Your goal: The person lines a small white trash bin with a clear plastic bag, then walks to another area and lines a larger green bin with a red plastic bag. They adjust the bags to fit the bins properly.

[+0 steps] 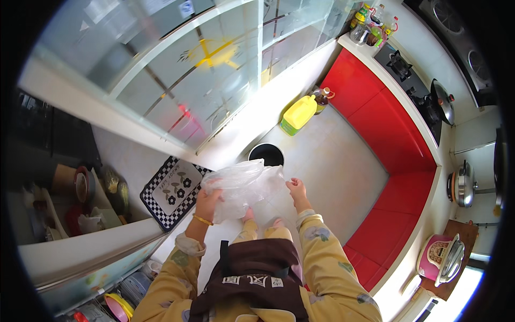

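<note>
A thin, clear-white plastic bag (241,188) hangs crumpled in front of me, above the floor. My left hand (206,204) is closed on the bag's left side. At the bag's right edge, my right hand (296,190) has its fingers curled together in a pinch. Whether a bit of the film is between them cannot be made out. Just beyond the bag stands a round bin (268,154) with a dark inside and a pale rim, its near part hidden by the bag.
Against the far wall stand a yellow jug (299,114) and a dark bottle (322,101). Red cabinets (399,155) line the right, with a stove (399,65) and pink rice cooker (437,257) above. A checkered mat (170,189) and open shelves (102,206) are left.
</note>
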Tool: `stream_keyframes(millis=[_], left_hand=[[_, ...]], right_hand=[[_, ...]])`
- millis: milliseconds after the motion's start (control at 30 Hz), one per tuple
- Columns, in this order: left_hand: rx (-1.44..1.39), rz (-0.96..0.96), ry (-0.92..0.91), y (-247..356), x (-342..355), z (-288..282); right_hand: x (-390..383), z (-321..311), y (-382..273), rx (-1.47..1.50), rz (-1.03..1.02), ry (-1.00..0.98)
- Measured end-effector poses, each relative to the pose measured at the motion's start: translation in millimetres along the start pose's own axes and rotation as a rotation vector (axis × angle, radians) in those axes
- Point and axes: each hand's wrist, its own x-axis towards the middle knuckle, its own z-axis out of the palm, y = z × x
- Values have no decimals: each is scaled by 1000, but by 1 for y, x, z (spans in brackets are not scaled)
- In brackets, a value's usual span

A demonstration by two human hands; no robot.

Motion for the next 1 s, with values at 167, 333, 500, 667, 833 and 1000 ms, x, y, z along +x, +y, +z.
stream_keyframes(millis=[167,333,500,667,833,1000], left_hand=[[139,-1,-148,-54,63,35],[242,3,-223,-115,110,62],[387,-88,-262,-143,135,84],[379,-83,-116,-238,190,56],[378,-79,47,-320,247,37],[269,22,-23,-373,279,22]], right_hand=[[11,9,-65,523,193,-379],[37,31,-92,428,232,-561],[138,39,-36,222,62,-373],[238,32,5,-268,-171,47],[290,49,57,142,-191,64],[321,70,114,120,-241,-12]])
